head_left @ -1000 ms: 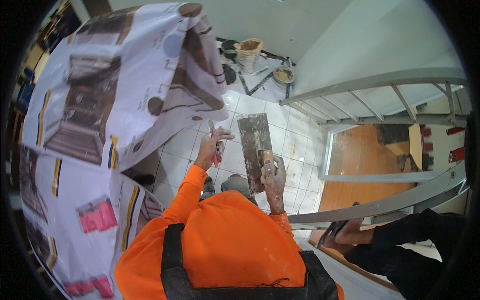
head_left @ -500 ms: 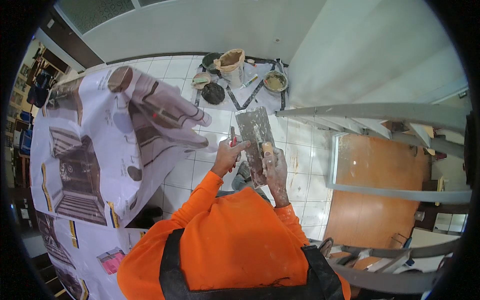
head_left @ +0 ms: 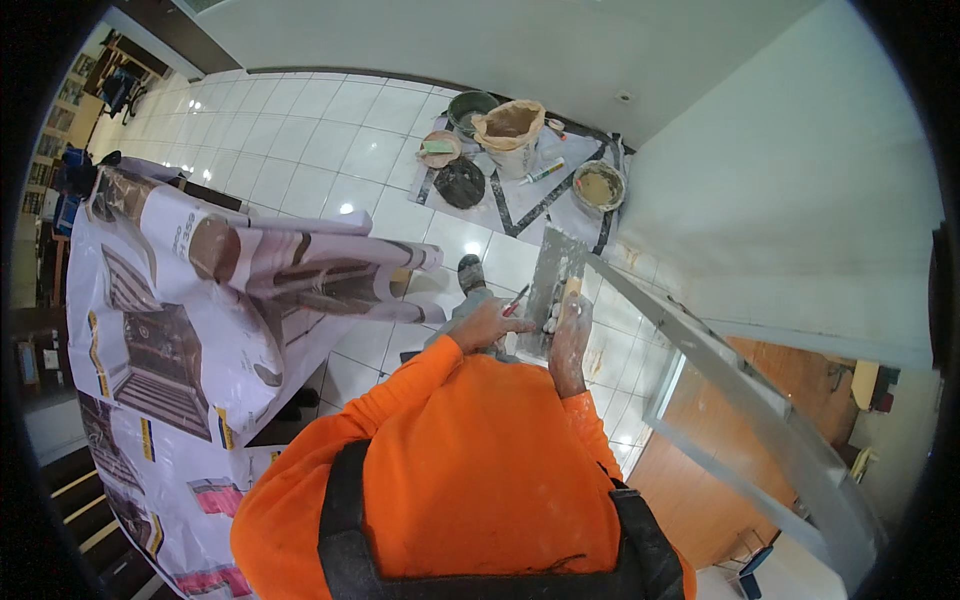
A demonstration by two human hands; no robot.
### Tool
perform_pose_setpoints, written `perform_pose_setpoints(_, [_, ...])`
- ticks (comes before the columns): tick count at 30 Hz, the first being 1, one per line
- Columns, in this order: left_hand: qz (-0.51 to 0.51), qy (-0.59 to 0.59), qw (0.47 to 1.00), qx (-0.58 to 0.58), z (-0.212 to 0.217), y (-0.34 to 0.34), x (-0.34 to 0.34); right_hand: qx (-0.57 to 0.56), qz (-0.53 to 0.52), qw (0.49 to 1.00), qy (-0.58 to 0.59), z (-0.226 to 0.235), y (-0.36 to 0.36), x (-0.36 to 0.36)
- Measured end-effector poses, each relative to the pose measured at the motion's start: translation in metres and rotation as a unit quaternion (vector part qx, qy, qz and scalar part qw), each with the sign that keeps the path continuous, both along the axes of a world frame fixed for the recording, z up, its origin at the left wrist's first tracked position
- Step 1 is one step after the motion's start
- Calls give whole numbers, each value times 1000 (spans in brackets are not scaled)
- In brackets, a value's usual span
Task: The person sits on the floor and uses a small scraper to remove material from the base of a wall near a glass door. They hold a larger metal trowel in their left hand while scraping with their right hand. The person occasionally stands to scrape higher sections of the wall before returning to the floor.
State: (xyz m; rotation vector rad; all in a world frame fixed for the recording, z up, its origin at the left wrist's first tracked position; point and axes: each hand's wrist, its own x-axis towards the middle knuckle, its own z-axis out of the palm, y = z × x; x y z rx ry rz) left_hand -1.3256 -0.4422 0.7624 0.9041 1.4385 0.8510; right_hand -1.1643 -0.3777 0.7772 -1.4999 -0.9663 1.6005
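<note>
Trowel: flat grey plastering trowel (head_left: 553,278), smeared with plaster, held out in front of the chest above the white tiled floor (head_left: 300,130).
Right hand: right hand (head_left: 570,325) wraps around the wooden handle at the near end of the trowel, clenched on it; the blade reaches away from the fingers towards the wall.
Left hand: left hand (head_left: 488,325) grasps a small red-handled tool (head_left: 517,300), its tip just beside the left edge of the trowel.
Below: bag of powder (head_left: 510,130), dark bucket (head_left: 470,105) and tub of paste (head_left: 598,186) stand on a sheet by the wall, well apart from the hands.
Left side: printed cover (head_left: 190,330) draped over furniture.
Right side: metal rail (head_left: 720,375) runs just beside the right hand.
</note>
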Motion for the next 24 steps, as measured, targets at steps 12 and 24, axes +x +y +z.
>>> perform_pose_setpoints(12, [-32, 234, 972, 4, -41, 136, -159, -118, 99, 987, 47, -122, 163, -134])
perform_pose_setpoints(24, [128, 234, 899, -347, -168, 142, -250, -287, 363, 883, -85, -290, 212, -290])
